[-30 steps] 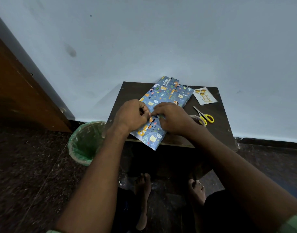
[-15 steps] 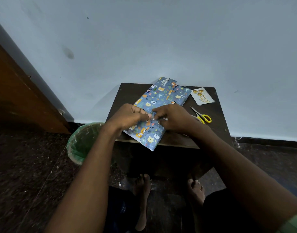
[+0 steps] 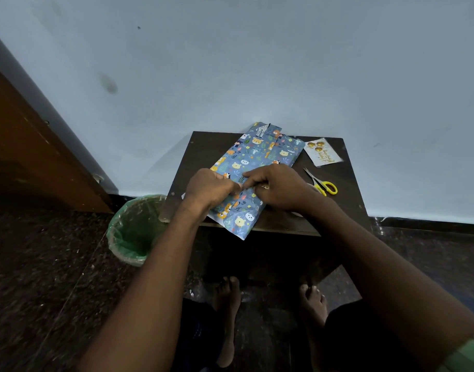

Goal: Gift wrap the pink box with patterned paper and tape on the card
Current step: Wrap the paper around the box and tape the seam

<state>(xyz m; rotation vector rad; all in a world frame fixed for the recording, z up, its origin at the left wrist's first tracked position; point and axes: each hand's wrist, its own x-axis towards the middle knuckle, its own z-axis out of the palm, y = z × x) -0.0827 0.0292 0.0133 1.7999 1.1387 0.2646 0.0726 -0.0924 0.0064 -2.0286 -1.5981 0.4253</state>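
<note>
While a green bin (image 3: 133, 232) stands left of the left hand (image 3: 209, 187), both hands pinch the paper (image 3: 253, 167) wrapped over the box on the table (image 3: 346, 208); scissors (image 3: 321, 183) and card (image 3: 321, 153) lie beyond the right hand (image 3: 277, 186).

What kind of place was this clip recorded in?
Probably a room in a home, not a workshop: a small dark wooden table pushed against a plain painted wall, a lined green waste bin on a speckled stone floor, and bare feet under the table.
</note>
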